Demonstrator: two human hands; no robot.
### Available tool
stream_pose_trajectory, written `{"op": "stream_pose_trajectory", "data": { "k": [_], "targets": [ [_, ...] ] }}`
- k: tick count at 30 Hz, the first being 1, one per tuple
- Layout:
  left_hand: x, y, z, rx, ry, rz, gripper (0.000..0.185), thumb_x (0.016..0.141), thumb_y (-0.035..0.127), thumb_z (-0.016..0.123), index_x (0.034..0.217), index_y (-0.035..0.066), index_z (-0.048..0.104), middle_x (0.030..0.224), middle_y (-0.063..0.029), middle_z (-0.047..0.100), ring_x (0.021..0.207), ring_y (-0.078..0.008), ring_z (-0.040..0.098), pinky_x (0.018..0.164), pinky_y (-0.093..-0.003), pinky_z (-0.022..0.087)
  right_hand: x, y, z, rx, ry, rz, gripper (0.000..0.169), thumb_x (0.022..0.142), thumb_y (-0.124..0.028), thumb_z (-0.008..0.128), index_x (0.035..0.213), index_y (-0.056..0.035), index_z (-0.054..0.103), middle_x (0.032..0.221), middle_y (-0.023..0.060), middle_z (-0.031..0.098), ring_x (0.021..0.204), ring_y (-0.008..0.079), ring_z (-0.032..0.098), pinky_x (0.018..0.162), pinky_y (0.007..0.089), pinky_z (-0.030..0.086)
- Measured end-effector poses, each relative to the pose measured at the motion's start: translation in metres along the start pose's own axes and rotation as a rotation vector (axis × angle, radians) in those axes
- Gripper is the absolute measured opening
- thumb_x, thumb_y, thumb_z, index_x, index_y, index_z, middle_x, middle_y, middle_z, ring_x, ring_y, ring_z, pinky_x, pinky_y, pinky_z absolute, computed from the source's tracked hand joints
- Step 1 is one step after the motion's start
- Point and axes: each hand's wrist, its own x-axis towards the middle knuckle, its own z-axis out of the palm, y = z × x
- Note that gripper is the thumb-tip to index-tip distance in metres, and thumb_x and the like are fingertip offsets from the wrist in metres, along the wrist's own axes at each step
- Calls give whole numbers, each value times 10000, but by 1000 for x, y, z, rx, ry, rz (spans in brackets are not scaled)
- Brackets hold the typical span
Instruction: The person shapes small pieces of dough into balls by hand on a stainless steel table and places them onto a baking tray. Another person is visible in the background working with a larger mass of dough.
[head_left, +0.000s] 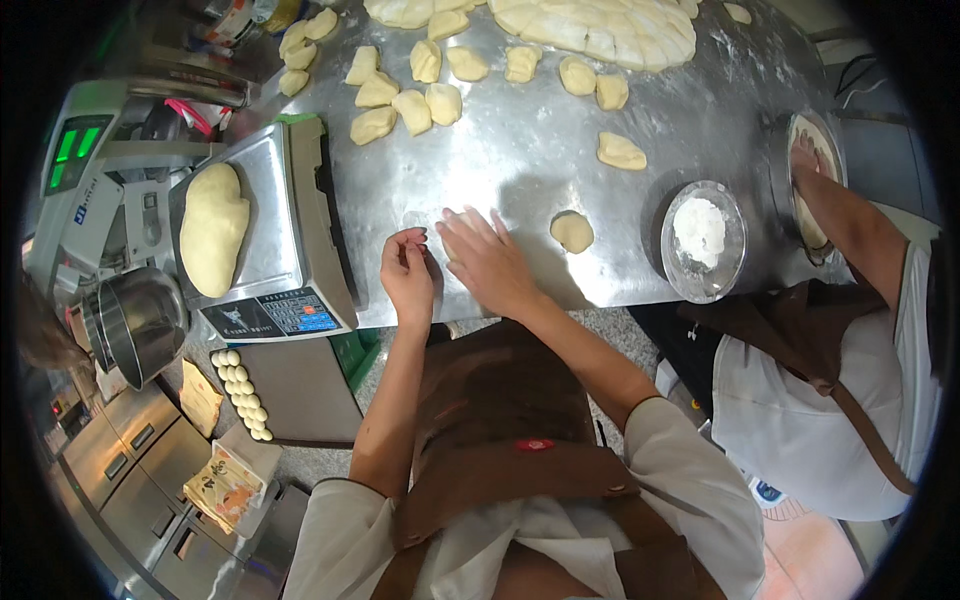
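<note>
My right hand (486, 259) lies over a piece of dough on the steel table, fingers spread and slightly cupped. Most of that dough is hidden; a pale part (452, 252) shows at the hand's left side. Close by on the left, my left hand (407, 264) is held with its fingers curled in towards the thumb, and I see nothing in it. A rounded dough ball (572, 232) sits on the table to the right of my right hand. Farther off lies a single cut dough piece (621, 151).
A digital scale (287, 225) bearing a large dough lump (214, 229) stands left. Several dough pieces (413, 112) and a scored dough slab (600, 30) lie across the table. At right are a flour bowl (705, 240) and a co-worker's hand (807, 154) inside a round container (825, 187).
</note>
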Motion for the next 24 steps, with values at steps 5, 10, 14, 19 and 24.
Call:
{"op": "stream_pose_trajectory", "data": {
  "k": [5, 10, 14, 19, 24],
  "targets": [
    [-2, 31, 16, 395, -88, 434, 291, 923, -1, 484, 1183, -52, 605, 1250, -227, 590, 1195, -355, 539, 1042, -402, 411, -9, 17, -48, 13, 428, 183, 418, 934, -141, 498, 1331, -19, 538, 1391, 169, 529, 1356, 360, 435, 1151, 532, 269],
    [-4, 17, 82, 876, -323, 682, 476, 892, 24, 521, 1365, -27, 512, 1446, -214, 479, 1382, -392, 398, 1158, -467, 287, -38, 88, -29, -276, 340, 238, 436, 931, -91, 482, 1358, -13, 524, 1429, 182, 505, 1355, 322, 449, 1176, 452, 286],
    [-40, -4, 52, 781, -454, 848, 512, 845, -13, 540, 1356, -13, 523, 1377, -200, 547, 1286, -365, 505, 1100, -497, 361, -75, 67, -35, -201, 332, 95, 403, 865, 6, 516, 1258, 28, 604, 1333, 185, 587, 1263, 326, 546, 1097, 432, 411],
    [-14, 11, 15, 669, -572, 777, 514, 825, 34, 616, 1337, 15, 571, 1385, -206, 545, 1181, -393, 562, 1025, -494, 409, -71, 86, -70, -94, 258, 154, 388, 891, -96, 585, 1263, 14, 604, 1324, 185, 584, 1270, 343, 530, 1079, 452, 412],
    [21, 44, 95, 848, -280, 815, 341, 900, 69, 566, 1234, 5, 587, 1314, -203, 537, 1129, -387, 505, 1004, -456, 375, -6, 92, -44, -289, 309, 274, 280, 864, -143, 624, 1103, 3, 626, 1158, 167, 609, 1146, 340, 534, 987, 453, 423]
  ]
}}
